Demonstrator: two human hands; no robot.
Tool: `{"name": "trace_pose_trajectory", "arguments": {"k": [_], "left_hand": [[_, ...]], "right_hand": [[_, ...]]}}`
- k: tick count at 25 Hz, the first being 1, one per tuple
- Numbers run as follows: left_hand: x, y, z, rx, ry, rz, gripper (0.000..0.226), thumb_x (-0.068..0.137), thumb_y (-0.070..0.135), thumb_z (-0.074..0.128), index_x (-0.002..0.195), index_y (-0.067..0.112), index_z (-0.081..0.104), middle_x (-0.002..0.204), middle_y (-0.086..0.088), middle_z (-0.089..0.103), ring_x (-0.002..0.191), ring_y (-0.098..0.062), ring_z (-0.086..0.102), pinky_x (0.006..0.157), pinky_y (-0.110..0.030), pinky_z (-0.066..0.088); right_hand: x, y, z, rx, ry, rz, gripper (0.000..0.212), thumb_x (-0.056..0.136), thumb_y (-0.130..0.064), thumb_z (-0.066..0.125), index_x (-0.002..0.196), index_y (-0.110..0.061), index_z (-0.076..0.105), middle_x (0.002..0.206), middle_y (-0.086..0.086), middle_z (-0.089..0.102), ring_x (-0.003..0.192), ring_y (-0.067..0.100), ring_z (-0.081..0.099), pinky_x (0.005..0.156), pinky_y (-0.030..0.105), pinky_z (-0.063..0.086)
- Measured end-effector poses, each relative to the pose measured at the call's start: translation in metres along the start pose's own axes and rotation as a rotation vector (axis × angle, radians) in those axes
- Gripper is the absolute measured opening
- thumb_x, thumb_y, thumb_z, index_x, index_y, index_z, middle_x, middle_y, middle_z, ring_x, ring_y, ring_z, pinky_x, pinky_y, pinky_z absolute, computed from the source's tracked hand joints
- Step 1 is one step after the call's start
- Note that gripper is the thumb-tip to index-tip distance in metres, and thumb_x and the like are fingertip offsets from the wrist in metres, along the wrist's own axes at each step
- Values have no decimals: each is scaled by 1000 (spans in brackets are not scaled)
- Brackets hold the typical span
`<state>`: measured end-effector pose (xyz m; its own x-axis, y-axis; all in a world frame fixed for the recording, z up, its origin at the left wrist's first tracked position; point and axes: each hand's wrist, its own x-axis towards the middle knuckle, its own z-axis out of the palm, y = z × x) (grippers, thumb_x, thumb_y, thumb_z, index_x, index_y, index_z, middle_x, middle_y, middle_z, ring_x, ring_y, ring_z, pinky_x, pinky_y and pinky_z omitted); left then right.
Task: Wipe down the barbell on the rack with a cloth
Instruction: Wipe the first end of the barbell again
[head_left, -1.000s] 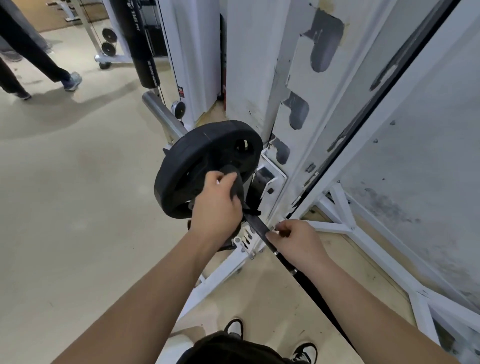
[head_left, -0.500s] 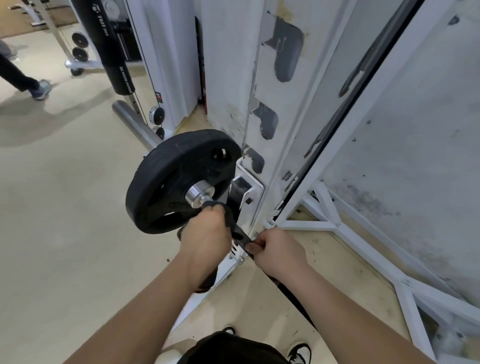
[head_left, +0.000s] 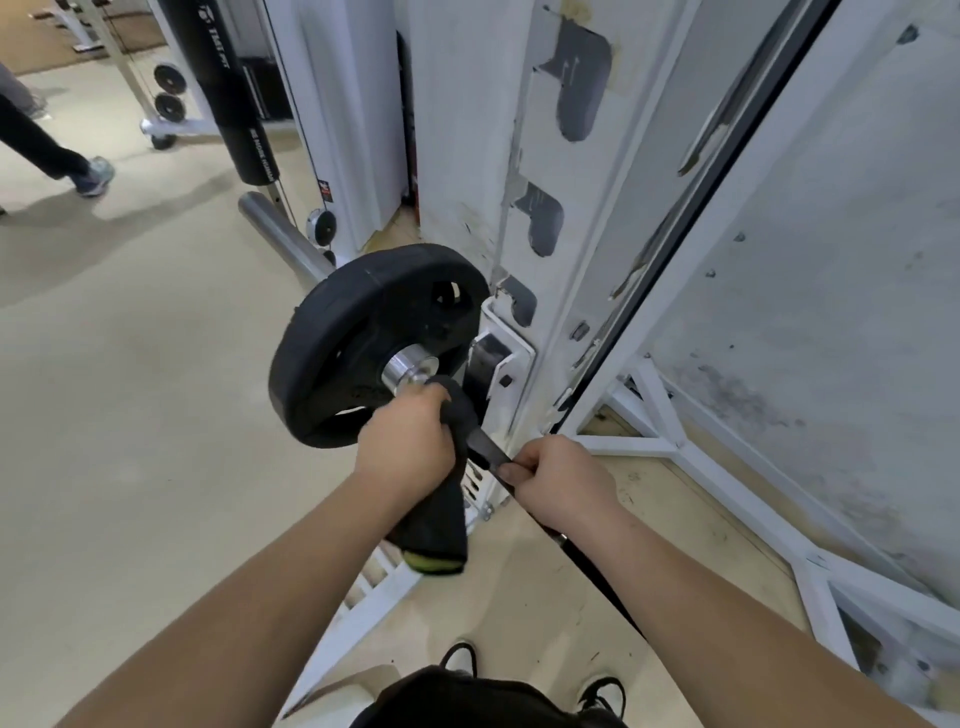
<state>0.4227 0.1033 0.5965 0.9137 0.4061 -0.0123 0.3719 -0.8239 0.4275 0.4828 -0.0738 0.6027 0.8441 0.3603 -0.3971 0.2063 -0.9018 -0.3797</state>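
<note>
Wiping judged underway: cloth (head_left: 441, 525) is clenched round the bar (head_left: 485, 452) by the left hand (head_left: 410, 447), beside the plate (head_left: 353, 332); bar is gripped by the right hand (head_left: 558, 480). Next, likely: cloth slid along bar.

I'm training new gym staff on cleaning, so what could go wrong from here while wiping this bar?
1. The left hand holds the cloth in the narrow gap between the weight plate and the rack hook. If the barbell rolls despite the right hand gripping it, fingers could get pinched.
2. The cloth's loose tail hangs beside the rack and might snag.
</note>
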Motion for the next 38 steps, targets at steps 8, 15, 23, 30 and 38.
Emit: {"name": "trace_pose_trajectory", "arguments": {"k": [8, 15, 23, 30, 38], "left_hand": [[-67, 50, 29, -120, -141, 61, 25, 88, 16, 52, 111, 18, 61, 112, -6, 64, 97, -34, 65, 71, -37, 46], [-16, 24, -2, -192, 176, -242, 26, 94, 14, 57, 120, 12, 61, 126, -12, 58, 104, -40, 62, 83, -43, 48], [-71, 39, 28, -208, -92, 191, 32, 88, 15, 55, 117, 19, 67, 119, -4, 56, 84, -36, 67, 71, -46, 57], [-58, 66, 51, -179, -45, 227, 35, 80, 7, 55, 111, 19, 65, 122, 2, 59, 90, -29, 68, 71, -39, 56], [-113, 4, 83, -1328, -25, -981, 27, 92, 3, 58, 107, 19, 73, 90, -9, 77, 81, -24, 71, 69, -30, 55]], "right_hand": [[-12, 10, 0, 356, 121, 37, 45, 103, -30, 52, 59, -20, 51, 51, -4, 47, 55, 22, 49, 55, 33, 36], [-22, 14, -11, 468, 147, 31, 40, 102, -23, 51, 63, -13, 53, 59, 7, 53, 57, 22, 47, 61, 32, 37], [-19, 26, -7, 490, 153, 57, 31, 102, -23, 52, 88, -3, 71, 86, 15, 71, 86, 32, 65, 67, 31, 43], [-27, 31, -10, 506, 192, 97, 31, 102, -21, 52, 80, -9, 70, 80, 8, 71, 78, 24, 62, 63, 27, 41], [-35, 37, -3, 265, 55, -14, 18, 87, -32, 70, 76, -18, 72, 69, -1, 68, 69, 19, 64, 69, 32, 52]]}}
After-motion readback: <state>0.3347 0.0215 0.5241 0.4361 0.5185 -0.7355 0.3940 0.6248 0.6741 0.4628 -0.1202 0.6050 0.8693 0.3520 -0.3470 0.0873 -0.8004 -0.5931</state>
